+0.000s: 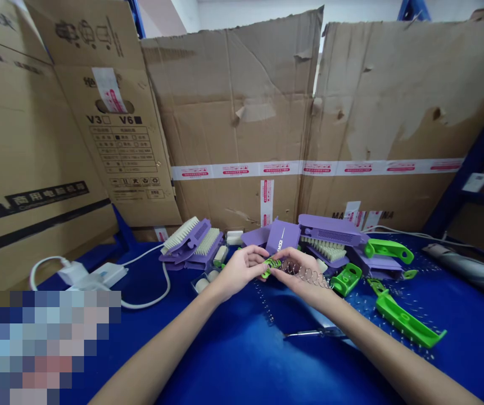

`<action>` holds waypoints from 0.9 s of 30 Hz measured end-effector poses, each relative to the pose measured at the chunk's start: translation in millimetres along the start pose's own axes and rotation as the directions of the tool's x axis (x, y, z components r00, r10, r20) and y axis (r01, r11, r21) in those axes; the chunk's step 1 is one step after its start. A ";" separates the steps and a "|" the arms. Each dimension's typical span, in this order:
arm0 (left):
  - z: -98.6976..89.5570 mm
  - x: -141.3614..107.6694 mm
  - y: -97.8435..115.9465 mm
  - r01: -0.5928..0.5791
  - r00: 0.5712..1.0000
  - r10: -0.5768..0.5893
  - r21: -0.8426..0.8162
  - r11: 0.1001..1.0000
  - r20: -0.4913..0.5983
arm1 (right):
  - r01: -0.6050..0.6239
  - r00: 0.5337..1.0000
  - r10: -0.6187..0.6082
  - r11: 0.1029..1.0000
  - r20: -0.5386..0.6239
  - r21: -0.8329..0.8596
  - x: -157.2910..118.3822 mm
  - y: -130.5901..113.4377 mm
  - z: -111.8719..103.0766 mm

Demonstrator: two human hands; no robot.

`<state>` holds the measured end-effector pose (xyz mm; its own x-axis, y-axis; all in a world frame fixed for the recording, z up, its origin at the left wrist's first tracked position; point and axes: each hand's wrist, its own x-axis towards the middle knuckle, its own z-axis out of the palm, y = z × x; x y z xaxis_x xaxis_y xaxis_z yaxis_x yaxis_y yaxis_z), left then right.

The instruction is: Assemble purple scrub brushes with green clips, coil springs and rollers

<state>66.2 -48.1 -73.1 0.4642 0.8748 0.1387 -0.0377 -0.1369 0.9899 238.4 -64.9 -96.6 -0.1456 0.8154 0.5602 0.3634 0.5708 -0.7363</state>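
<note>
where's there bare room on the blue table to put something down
The biggest bare patch is the near part of the blue table, between the left forearm and right forearm, nearer than the metal tool. A smaller one lies between the white cable and left forearm. Crowded: the back, with purple brushes, and beyond the right forearm, with green parts.

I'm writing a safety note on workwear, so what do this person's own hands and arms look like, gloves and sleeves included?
The left hand and right hand are bare, with no gloves. No sleeve, watch or bracelet shows on the left forearm or right forearm. Small rings or markings cannot be ruled out at this size.
</note>
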 end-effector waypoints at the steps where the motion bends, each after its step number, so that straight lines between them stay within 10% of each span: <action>1: 0.4 0.1 -0.8 -0.002 1.000 0.003 0.008 1.000 -0.007 | 0.054 0.999 -0.054 0.997 -0.005 -0.049 -0.4 3.1 0.0; 11: -5.3 3.0 -4.9 -0.040 0.997 0.051 0.153 0.987 -0.066 | 0.375 0.922 -0.349 0.912 0.166 -0.166 -3.4 3.7 -0.6; 17: -5.6 1.7 0.7 -0.024 0.997 0.031 0.088 0.996 -0.076 | 0.011 1.000 -0.011 1.000 -0.028 -0.020 -1.0 -3.4 1.9; 21: -1.9 1.7 -0.1 -0.024 0.997 0.027 0.046 0.999 -0.072 | -0.262 0.960 0.279 0.930 -0.030 0.256 1.7 -10.6 3.4; 27: 0.7 0.4 0.6 -0.025 0.998 0.027 0.042 0.999 -0.052 | -0.336 0.939 0.337 0.848 0.071 0.411 1.9 -20.5 4.2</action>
<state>67.0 -48.2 -72.5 0.4167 0.8936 0.1669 -0.0119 -0.1783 0.9839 226.8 -74.6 -82.0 -0.0794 0.9649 0.2505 -0.0209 0.2496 -0.9681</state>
